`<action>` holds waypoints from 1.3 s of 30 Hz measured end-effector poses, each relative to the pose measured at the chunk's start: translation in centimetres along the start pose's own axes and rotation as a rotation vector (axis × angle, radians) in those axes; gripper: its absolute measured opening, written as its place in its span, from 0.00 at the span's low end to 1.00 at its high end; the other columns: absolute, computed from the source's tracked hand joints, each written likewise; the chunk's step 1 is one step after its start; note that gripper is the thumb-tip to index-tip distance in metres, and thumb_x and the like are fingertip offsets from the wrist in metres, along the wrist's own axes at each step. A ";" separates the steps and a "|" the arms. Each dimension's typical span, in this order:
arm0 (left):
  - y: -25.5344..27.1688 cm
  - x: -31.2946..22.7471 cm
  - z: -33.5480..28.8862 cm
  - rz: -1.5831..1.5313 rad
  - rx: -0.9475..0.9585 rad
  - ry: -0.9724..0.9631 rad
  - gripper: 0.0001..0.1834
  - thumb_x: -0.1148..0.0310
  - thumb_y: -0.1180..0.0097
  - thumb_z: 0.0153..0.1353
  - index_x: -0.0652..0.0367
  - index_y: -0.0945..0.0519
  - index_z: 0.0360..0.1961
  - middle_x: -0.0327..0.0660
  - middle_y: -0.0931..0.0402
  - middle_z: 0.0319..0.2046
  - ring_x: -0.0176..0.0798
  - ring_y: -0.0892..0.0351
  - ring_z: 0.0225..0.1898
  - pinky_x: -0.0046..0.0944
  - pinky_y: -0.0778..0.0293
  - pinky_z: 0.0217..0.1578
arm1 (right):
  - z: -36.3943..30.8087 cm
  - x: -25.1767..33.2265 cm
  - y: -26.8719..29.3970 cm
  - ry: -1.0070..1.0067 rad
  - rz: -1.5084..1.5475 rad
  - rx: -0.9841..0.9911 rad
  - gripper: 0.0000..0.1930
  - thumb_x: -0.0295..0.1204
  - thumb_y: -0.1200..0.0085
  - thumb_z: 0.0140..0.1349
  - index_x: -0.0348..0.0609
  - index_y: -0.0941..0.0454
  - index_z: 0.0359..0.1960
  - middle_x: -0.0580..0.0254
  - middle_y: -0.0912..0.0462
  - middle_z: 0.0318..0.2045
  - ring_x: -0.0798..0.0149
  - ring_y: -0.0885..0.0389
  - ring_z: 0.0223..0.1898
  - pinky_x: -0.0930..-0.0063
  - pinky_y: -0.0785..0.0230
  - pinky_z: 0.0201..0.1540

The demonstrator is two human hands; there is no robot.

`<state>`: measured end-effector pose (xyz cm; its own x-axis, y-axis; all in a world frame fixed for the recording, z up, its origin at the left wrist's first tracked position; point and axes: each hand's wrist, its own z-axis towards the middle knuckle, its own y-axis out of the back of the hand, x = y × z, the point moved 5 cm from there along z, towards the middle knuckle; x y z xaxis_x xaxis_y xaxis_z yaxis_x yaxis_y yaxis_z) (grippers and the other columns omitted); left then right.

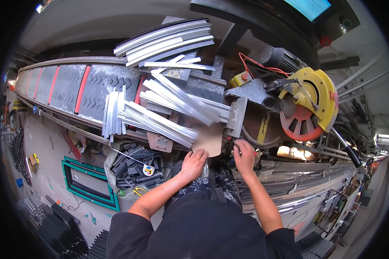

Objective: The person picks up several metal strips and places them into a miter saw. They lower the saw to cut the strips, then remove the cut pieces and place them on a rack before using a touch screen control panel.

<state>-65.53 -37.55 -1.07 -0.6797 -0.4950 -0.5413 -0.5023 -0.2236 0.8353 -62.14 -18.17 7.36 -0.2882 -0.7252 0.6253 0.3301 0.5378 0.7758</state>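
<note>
My left hand has its fingers closed on the lower left edge of a tan sheet, paper or card, its upper part blurred. My right hand is curled beside the end of a grey metal block; whatever its fingertips hold is too small to make out. Just beyond the sheet, silvery metal strips lie bundled at a slant, and others cross behind them. Right of the block stands a cut-off saw with a yellow guard and a red slotted disc cover.
A long conveyor-like bed with red crossbars runs off left. More strips are stacked at the back. Below the bench sit a bag of dark offcuts, a tape measure and a green frame. The saw's handle juts toward me.
</note>
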 end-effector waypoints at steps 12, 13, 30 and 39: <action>-3.9 -0.7 -1.1 0.092 0.123 -0.091 0.23 0.68 0.55 0.55 0.57 0.31 0.54 0.46 0.35 0.57 0.46 0.38 0.60 0.45 0.38 0.56 | -14.6 -6.1 0.8 -0.327 0.083 0.014 0.07 0.26 0.48 0.54 0.39 0.22 0.35 0.56 0.21 0.38 0.53 0.24 0.42 0.65 0.32 0.45; -4.0 -1.0 -1.2 0.103 0.122 -0.086 0.23 0.68 0.55 0.55 0.57 0.31 0.54 0.46 0.35 0.57 0.46 0.38 0.60 0.45 0.38 0.56 | -14.8 -6.1 0.9 -0.309 0.096 0.019 0.07 0.26 0.48 0.54 0.39 0.22 0.35 0.56 0.21 0.38 0.53 0.24 0.42 0.65 0.32 0.45; -3.0 -8.1 -6.8 0.365 -0.153 0.361 0.30 0.76 0.52 0.51 0.66 0.38 0.59 0.52 0.33 0.52 0.52 0.33 0.54 0.44 0.31 0.50 | -30.3 -18.4 9.9 -0.422 0.159 -0.168 0.08 0.25 0.48 0.54 0.37 0.22 0.35 0.52 0.21 0.35 0.52 0.22 0.35 0.67 0.29 0.38; -7.3 -8.1 -9.8 0.257 -0.168 0.490 0.34 0.66 0.42 0.48 0.66 0.37 0.57 0.53 0.30 0.47 0.54 0.28 0.47 0.49 0.28 0.44 | -30.3 -19.3 9.7 -0.443 0.241 -0.104 0.09 0.26 0.49 0.55 0.38 0.22 0.36 0.52 0.22 0.35 0.53 0.22 0.34 0.68 0.29 0.37</action>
<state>-51.12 -40.17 -1.80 -0.4220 -0.8731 -0.2442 -0.2344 -0.1551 0.9597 -26.18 -12.02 0.28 -0.5384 -0.3217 0.7789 0.5154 0.6055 0.6064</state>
